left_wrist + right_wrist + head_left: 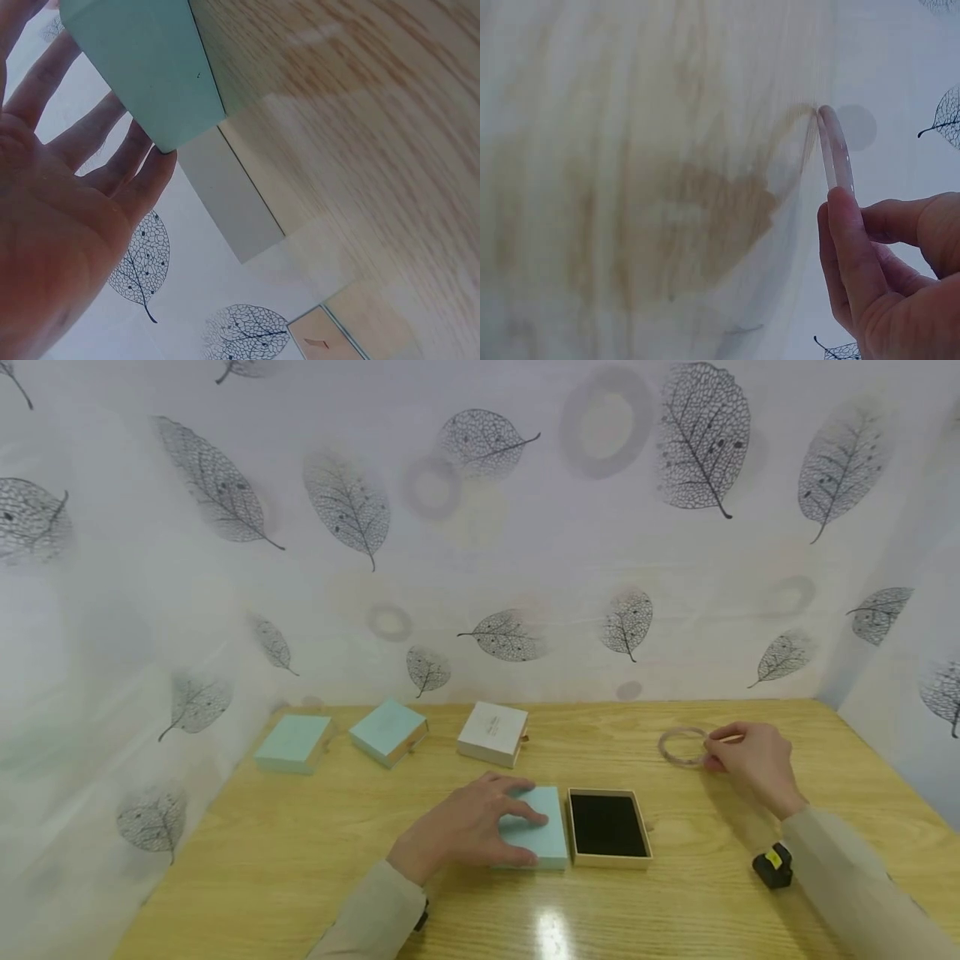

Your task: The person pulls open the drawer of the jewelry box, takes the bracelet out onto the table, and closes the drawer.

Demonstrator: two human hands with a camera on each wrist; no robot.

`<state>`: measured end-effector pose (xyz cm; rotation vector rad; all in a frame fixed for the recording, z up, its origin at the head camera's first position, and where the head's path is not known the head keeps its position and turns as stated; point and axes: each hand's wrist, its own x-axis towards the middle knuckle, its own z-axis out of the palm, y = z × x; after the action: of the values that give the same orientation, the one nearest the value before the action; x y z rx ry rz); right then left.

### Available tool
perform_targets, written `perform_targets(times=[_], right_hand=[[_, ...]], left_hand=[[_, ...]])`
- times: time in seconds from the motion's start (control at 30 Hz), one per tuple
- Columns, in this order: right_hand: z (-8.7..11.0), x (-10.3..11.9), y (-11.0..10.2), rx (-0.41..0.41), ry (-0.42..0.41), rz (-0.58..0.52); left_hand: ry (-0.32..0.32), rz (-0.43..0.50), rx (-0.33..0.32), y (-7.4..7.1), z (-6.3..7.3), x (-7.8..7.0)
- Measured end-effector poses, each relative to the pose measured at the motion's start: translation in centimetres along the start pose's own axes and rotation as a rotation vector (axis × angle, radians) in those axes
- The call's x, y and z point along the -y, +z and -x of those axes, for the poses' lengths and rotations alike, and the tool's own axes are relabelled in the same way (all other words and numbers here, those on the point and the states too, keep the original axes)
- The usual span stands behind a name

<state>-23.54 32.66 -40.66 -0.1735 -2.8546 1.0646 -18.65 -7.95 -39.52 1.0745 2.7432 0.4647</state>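
Observation:
A translucent, pinkish bangle (681, 747) is at the right of the table, and my right hand (756, 764) pinches its right side between thumb and fingers. Seen from the right wrist, the bangle (837, 150) stands edge-on above the fingertips. My left hand (480, 822) rests over a mint-green box cover (547, 839), fingers spread, thumb along its near edge. In the left wrist view its outstretched fingers (94, 135) touch the side of the mint cover (150, 67). Just right of that cover lies an open tray with a black lining (607, 827).
Along the back of the wooden table (300, 860) stand a mint box (294, 743), a second mint box (388, 731) turned at an angle, and a white box (493, 732) with small print on its lid. A leaf-patterned sheet (480, 552) hangs behind.

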Motion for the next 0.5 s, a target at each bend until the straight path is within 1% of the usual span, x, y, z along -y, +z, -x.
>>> perform_targets(times=[0.07, 0.3, 0.5], right_hand=[[-0.3, -0.1, -0.1, -0.006, 0.005, -0.007], [-1.3, -0.4, -0.2, -0.025, 0.018, -0.083], [-1.8, -0.8, -0.2, -0.059, 0.023, -0.028]], left_hand=[[0.000, 0.002, -0.003, 0.0, 0.0, 0.1], [0.003, -0.002, -0.001, -0.1, 0.2, 0.1], [0.003, -0.016, 0.007, -0.2, 0.1, 0.1]])
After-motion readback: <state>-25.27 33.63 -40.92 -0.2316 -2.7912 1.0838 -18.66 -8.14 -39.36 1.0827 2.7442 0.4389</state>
